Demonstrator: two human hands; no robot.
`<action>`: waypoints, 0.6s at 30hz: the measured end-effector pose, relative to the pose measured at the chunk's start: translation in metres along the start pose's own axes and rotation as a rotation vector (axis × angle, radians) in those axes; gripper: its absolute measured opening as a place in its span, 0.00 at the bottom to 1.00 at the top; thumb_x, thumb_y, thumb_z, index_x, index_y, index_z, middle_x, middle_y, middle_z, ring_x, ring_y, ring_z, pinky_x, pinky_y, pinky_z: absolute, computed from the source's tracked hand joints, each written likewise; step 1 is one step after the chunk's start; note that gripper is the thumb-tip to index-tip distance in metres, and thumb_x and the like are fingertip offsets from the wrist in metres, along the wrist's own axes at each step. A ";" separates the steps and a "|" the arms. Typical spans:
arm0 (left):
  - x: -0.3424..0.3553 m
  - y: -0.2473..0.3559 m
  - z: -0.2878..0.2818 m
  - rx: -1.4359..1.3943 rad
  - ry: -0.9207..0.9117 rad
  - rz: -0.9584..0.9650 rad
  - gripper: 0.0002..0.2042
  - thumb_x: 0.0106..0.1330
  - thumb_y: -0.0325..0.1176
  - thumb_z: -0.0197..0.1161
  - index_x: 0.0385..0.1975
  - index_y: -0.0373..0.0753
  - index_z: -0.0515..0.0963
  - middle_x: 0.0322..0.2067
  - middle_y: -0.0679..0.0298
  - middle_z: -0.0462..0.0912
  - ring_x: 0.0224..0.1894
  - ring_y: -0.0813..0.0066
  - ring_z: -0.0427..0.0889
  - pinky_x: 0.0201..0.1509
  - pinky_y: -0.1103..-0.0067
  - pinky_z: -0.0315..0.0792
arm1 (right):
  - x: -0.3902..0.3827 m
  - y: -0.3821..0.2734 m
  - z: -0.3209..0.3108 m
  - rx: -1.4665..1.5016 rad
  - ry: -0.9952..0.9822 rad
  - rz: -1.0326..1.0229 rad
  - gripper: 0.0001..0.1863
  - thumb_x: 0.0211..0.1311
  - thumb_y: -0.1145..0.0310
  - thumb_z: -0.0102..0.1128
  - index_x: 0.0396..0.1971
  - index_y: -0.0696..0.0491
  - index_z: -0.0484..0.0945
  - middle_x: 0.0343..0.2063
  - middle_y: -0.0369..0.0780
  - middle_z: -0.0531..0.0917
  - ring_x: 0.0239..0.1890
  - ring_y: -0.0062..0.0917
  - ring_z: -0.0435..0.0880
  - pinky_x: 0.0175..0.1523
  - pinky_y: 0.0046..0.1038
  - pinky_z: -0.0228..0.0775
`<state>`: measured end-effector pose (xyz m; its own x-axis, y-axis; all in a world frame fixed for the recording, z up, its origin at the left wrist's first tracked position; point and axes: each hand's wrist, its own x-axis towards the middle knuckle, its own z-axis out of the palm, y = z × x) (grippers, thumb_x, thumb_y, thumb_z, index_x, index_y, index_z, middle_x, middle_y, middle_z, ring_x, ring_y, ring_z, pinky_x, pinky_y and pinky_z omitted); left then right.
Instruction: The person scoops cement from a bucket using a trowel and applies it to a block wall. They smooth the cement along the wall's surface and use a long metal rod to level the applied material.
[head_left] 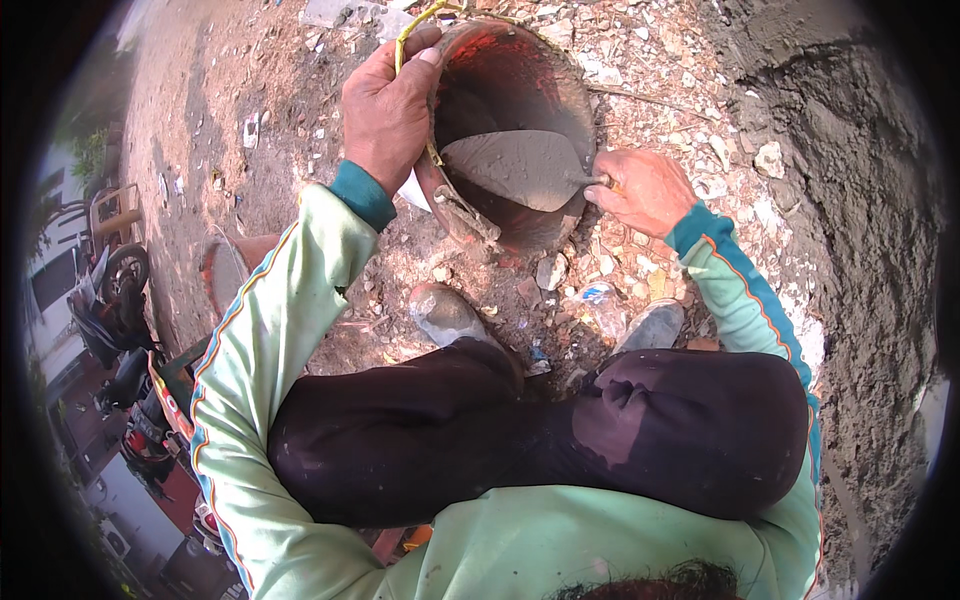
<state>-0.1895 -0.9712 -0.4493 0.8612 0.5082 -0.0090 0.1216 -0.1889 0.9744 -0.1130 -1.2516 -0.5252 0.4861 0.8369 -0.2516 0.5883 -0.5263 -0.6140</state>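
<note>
A mortar-crusted, reddish bucket (565,85) sits in front of me with its mouth facing up toward me. My left hand (390,105) is closed at its left rim, gripping the yellow handle (404,42), which looks like a cord or hose. In my right hand (645,190) is the short handle of a pointing-type trowel (520,165), its broad, pointed blade coated in grey. The blade lies across the bucket's mouth, tip toward the left rim. Dark shadow hides how much the bucket holds.
Wet grey mortar (850,190) spreads along the right side. Rubble and stone chips (690,110) litter the ground around the bucket. Another reddish bucket (222,275) stands to the left, partly behind my sleeve. Motorcycles (120,300) are parked farther left. My shoes (445,312) are just below the bucket.
</note>
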 end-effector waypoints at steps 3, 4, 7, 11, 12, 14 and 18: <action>0.009 -0.001 0.001 -0.019 -0.016 -0.032 0.13 0.70 0.30 0.59 0.51 0.32 0.81 0.34 0.71 0.81 0.34 0.87 0.75 0.39 0.86 0.72 | -0.017 0.015 -0.011 0.061 0.022 0.139 0.17 0.58 0.54 0.62 0.37 0.54 0.81 0.30 0.47 0.83 0.35 0.46 0.83 0.41 0.46 0.73; 0.007 -0.002 0.001 -0.034 -0.013 -0.041 0.13 0.70 0.30 0.59 0.51 0.32 0.80 0.34 0.71 0.81 0.34 0.87 0.75 0.39 0.86 0.72 | -0.026 0.024 -0.017 0.103 0.030 0.187 0.17 0.59 0.54 0.62 0.36 0.54 0.81 0.30 0.47 0.83 0.35 0.45 0.83 0.41 0.45 0.73; 0.004 -0.006 -0.005 -0.123 -0.006 -0.070 0.14 0.71 0.29 0.57 0.52 0.32 0.79 0.37 0.69 0.82 0.36 0.86 0.76 0.42 0.85 0.73 | -0.047 0.053 -0.032 0.252 0.032 0.218 0.18 0.59 0.53 0.64 0.34 0.54 0.80 0.26 0.42 0.81 0.30 0.32 0.81 0.37 0.35 0.70; 0.006 0.006 -0.007 -0.066 -0.048 -0.078 0.14 0.72 0.28 0.55 0.53 0.30 0.78 0.42 0.66 0.83 0.42 0.84 0.79 0.48 0.84 0.73 | -0.070 0.096 -0.061 0.591 -0.056 0.324 0.18 0.62 0.53 0.65 0.31 0.55 0.79 0.21 0.32 0.77 0.27 0.18 0.74 0.35 0.27 0.66; 0.007 0.007 -0.004 -0.128 -0.055 -0.090 0.14 0.73 0.28 0.55 0.54 0.30 0.78 0.42 0.66 0.83 0.42 0.83 0.79 0.49 0.83 0.74 | -0.074 0.108 -0.068 0.668 -0.060 0.410 0.17 0.63 0.54 0.64 0.30 0.55 0.79 0.21 0.31 0.77 0.27 0.18 0.74 0.35 0.27 0.66; 0.008 0.005 -0.003 -0.134 -0.058 -0.087 0.14 0.73 0.28 0.55 0.54 0.30 0.77 0.42 0.66 0.83 0.43 0.83 0.79 0.50 0.83 0.73 | -0.078 0.137 -0.073 0.671 0.024 0.494 0.17 0.65 0.54 0.62 0.30 0.55 0.79 0.21 0.30 0.77 0.27 0.16 0.74 0.35 0.25 0.66; 0.009 0.004 -0.004 -0.129 -0.046 -0.096 0.14 0.73 0.29 0.55 0.55 0.30 0.77 0.44 0.65 0.82 0.44 0.81 0.79 0.51 0.83 0.73 | -0.064 0.174 -0.075 0.026 0.299 0.499 0.19 0.66 0.53 0.59 0.38 0.56 0.78 0.26 0.39 0.82 0.30 0.26 0.79 0.39 0.31 0.69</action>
<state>-0.1829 -0.9642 -0.4449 0.8707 0.4790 -0.1113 0.1429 -0.0298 0.9893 0.0069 -1.4081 -0.5598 0.8642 0.4074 -0.2952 0.2265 -0.8390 -0.4947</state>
